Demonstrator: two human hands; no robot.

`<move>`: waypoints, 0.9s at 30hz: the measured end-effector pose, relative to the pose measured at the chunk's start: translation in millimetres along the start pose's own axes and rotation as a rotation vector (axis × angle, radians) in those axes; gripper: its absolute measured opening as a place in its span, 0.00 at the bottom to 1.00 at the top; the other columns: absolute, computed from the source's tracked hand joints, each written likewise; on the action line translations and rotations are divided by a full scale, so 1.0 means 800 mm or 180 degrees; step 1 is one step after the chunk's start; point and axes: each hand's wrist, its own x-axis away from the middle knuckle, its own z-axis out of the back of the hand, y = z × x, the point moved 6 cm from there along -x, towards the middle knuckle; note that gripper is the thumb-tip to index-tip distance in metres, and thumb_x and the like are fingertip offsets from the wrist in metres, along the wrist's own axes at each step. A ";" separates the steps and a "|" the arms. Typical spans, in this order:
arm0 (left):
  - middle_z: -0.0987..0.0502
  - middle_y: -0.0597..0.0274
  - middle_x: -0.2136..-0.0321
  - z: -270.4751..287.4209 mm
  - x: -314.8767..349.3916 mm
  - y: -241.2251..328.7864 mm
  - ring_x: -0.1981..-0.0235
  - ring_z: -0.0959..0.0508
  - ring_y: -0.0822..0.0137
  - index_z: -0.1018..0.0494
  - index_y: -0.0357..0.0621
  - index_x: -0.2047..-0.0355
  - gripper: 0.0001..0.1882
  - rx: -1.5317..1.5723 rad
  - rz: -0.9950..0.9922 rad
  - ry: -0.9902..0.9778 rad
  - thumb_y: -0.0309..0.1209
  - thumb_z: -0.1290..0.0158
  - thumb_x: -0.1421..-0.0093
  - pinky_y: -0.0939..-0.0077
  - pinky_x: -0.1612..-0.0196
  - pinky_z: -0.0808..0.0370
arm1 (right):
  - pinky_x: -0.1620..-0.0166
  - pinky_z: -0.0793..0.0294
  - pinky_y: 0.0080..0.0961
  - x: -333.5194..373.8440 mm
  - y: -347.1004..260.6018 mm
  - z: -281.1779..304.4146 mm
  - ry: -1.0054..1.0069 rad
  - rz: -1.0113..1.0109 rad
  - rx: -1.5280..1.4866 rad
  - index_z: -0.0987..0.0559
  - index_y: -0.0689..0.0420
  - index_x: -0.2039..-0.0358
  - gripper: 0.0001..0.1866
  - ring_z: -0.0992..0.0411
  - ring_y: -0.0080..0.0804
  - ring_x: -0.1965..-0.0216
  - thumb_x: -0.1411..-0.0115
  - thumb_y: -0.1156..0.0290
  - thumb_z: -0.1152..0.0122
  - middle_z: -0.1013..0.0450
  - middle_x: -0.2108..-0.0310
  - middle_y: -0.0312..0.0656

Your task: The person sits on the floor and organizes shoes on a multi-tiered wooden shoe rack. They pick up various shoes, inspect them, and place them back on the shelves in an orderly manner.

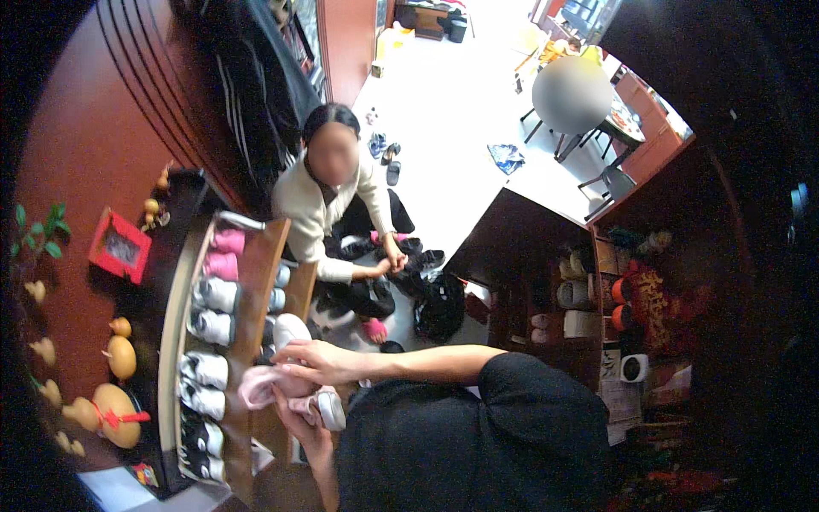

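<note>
My right hand [317,362] is curled over a pale shoe [292,329], whose rounded white end sticks out past the fingers. Just below the fingers, a soft pale pink piece [258,388] with a hollow opening shows; whether it is part of this shoe or separate, I cannot tell. My left hand [300,425] grips a pink and white shoe [324,408] from below, its pale end pointing towards my body. Both shoes are close together in front of my black shirt, partly covered by my fingers.
At left, an open tilting shoe cabinet [243,358] holds rows of pink, white and black shoes [205,375]. Gourds [119,414] and a red frame [121,246] are on top. A person [328,200] sits beyond with hands clasped. Right, shelves [597,299] hold more shoes.
</note>
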 end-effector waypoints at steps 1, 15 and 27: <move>0.24 0.59 0.31 -0.016 -0.003 0.000 0.34 0.20 0.56 0.33 0.51 0.24 0.35 0.0350 0.0304 0.0002 0.59 0.50 0.20 0.53 0.31 0.21 | 0.35 0.21 0.46 -0.001 -0.002 0.009 0.0049 -0.0074 -0.0015 0.19 0.60 0.36 0.23 0.19 0.55 0.40 0.17 0.55 0.47 0.18 0.44 0.57; 0.15 0.59 0.49 -0.057 0.015 0.023 0.66 0.18 0.58 0.22 0.54 0.37 0.28 0.0917 -0.0026 -0.0495 0.59 0.58 0.17 0.65 0.70 0.23 | 0.52 0.17 0.34 0.029 0.014 0.050 0.0404 -0.0448 0.0150 0.16 0.54 0.42 0.19 0.20 0.36 0.59 0.32 0.71 0.29 0.22 0.51 0.46; 0.14 0.60 0.47 -0.041 0.030 0.022 0.57 0.16 0.59 0.19 0.53 0.41 0.25 0.1243 -0.0021 -0.0606 0.57 0.53 0.18 0.61 0.64 0.19 | 0.45 0.18 0.41 0.011 -0.021 0.052 0.0282 -0.0037 0.0298 0.17 0.56 0.42 0.18 0.20 0.47 0.50 0.29 0.65 0.29 0.23 0.49 0.48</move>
